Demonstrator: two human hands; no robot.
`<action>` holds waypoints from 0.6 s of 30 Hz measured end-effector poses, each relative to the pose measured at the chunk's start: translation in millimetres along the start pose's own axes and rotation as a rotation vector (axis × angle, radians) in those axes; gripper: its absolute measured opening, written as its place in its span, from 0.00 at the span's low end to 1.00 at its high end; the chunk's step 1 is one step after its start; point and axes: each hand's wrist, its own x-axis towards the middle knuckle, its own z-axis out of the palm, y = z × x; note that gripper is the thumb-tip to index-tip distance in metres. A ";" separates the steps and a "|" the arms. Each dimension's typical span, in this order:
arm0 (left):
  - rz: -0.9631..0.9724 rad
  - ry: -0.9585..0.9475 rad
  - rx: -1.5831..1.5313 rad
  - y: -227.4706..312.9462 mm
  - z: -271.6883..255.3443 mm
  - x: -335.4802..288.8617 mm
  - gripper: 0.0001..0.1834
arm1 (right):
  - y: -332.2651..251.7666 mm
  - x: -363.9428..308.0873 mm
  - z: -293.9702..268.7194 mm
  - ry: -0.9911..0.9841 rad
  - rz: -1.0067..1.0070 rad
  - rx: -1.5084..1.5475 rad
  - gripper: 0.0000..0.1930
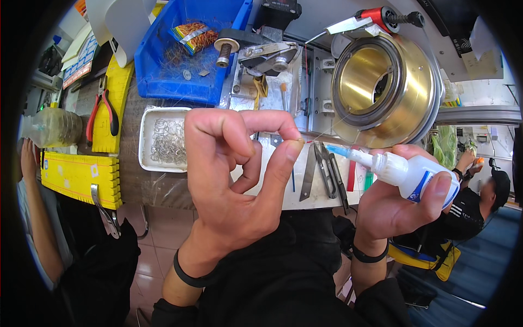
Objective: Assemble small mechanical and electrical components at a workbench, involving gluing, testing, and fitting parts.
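So I'm standing here watching this person at a pretty crowded surface [131, 182], and both hands are busy. The left hand [220, 188] is up in the middle, thumb and index fingertips pinched together on a tiny gold-coloured bit [300, 141], way too small for me to tell what it is. The rest of those fingers are curled in toward the palm. The right hand [395, 210] is wrapped round a white squeeze bottle [415, 177] with a blue patch on its label, tilted over so its thin blue nozzle [339, 151] points left at the pinch, near it but not touching

Right behind the bottle sits a big brass-coloured ring [417, 82], with a red spool [380, 19] above it. Under the hands there's a white board [297, 203] with some dark hand tools [329, 171] lying side by side

Just left of the left hand is a white tray [143, 147] full of little metal pieces [166, 141], and past that a blue bin [150, 71] with a bright snack-looking packet [193, 38] in it. Red-handled pliers [113, 117] lie partly on a yellow strip [111, 143]. Over at the right, a co-worker in a black cap [500, 188] is busy with their own stuff
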 end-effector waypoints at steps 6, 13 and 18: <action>0.001 -0.003 0.003 0.5 0.0 0.1 0.21 | -3.4 -0.2 1.2 -0.012 0.006 -0.065 0.27; -0.006 -0.003 0.003 1.7 -0.4 -1.0 0.21 | -6.7 -2.3 0.6 0.035 0.101 -0.130 0.33; 0.030 0.043 -0.020 -4.7 2.5 -1.4 0.21 | -11.4 0.5 4.8 0.106 0.141 0.019 0.34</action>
